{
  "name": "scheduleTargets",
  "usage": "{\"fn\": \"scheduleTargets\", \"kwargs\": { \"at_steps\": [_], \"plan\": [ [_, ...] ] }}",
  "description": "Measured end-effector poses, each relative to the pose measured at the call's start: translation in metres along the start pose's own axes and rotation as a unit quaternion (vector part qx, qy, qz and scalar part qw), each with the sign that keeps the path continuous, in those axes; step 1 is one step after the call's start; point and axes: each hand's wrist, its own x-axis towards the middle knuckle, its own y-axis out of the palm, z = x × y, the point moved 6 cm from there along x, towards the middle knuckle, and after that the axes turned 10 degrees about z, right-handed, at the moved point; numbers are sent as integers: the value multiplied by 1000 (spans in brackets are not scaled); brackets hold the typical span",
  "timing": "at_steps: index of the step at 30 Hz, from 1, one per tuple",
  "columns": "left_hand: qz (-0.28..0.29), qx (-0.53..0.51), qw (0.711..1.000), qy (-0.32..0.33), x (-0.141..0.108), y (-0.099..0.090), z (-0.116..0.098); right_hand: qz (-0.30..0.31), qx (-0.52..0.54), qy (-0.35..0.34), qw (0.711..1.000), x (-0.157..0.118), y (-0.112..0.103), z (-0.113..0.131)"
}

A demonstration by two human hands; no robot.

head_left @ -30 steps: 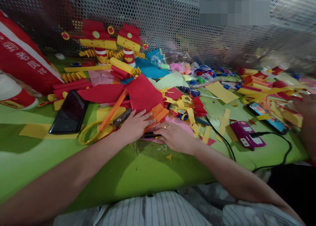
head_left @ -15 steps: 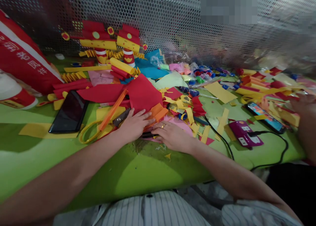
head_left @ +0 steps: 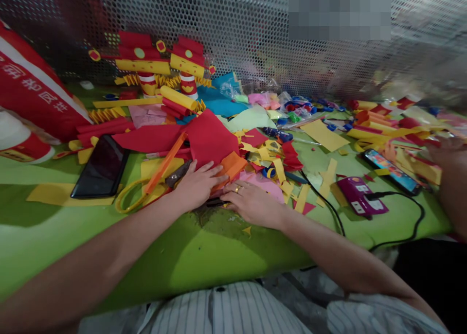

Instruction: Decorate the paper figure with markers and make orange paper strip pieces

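My left hand (head_left: 197,185) lies over a folded piece of orange paper (head_left: 233,166), its fingers stretched out and a little apart. From the right, my right hand (head_left: 253,205), with a ring on one finger, meets the paper's lower edge. Its fingers are bent and close together; whatever lies between their tips is hidden. A thin dark object (head_left: 215,202) shows partly beneath both hands. Red paper (head_left: 213,137) spreads just beyond my fingers, and pink paper (head_left: 268,188) lies under the right hand. Beside my left wrist are an orange paper strip (head_left: 166,164) and yellow-handled scissors (head_left: 126,210).
A black phone (head_left: 102,166) lies left, near a white-and-red cup (head_left: 22,139). Two paper figures (head_left: 148,64) stand against the perforated metal panel (head_left: 248,27). Yellow scraps (head_left: 272,151), a purple power bank (head_left: 361,195) with cable and another person's hand (head_left: 450,154) are to the right.
My right hand has shifted slightly left along the orange paper. My left hand stays spread over it. The whole view has moved a little.
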Motion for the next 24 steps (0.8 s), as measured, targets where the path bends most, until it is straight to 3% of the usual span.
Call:
{"fn": "scheduleTargets", "kwargs": {
  "at_steps": [17,24],
  "plan": [
    [7,-15,1000,-3,1,1,0,14,-9,32,999,1,0,10],
    [7,-25,1000,-7,1,0,-1,-10,-1,0,1000,1,-3,10]
  ]
}}
